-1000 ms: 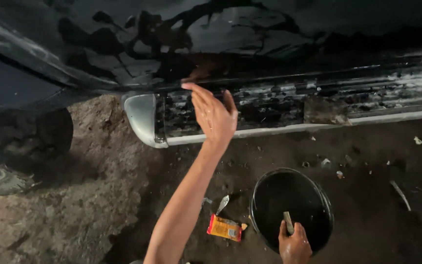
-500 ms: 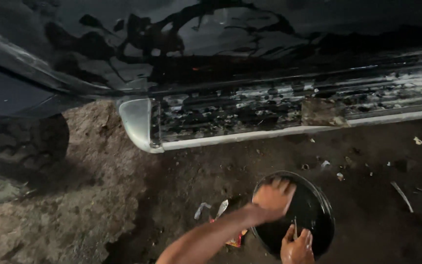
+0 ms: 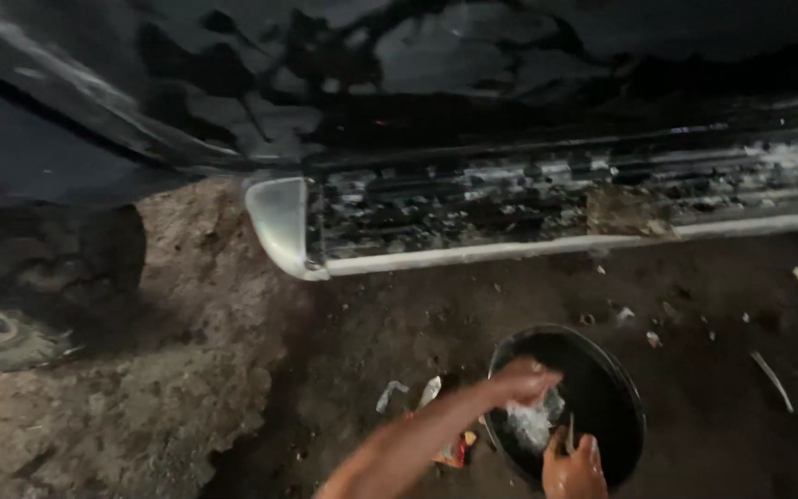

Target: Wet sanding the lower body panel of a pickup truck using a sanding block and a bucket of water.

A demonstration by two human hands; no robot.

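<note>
Far left, I see a dark tyre (image 3: 43, 277) caked in mud, with dry, lumpy earth (image 3: 140, 407) in front of it. Above, the glossy dark car body (image 3: 371, 74) fills the far side. Moving right, there's the running board (image 3: 547, 208), its pale rounded end cap at the left and its tread spattered with dirt and white flecks. Below it, the damp dark ground (image 3: 399, 323) is strewn with small scraps, and a crumpled orange wrapper (image 3: 454, 451) lies just left of the bucket.

Now the hands. My left hand (image 3: 524, 381) reaches across from the near left into the black bucket (image 3: 625, 407), which sits on the ground near right. Its fingers are bunched down over white suds (image 3: 533, 420); the grip looks pressed together on the foam, though blur keeps me from telling whether anything solid is in it. My right hand (image 3: 573, 467) rests on the bucket's near rim, fingers curled, pinching a thin stick-like thing (image 3: 571, 432) that stands up from it. I can't tell what that is.
</note>
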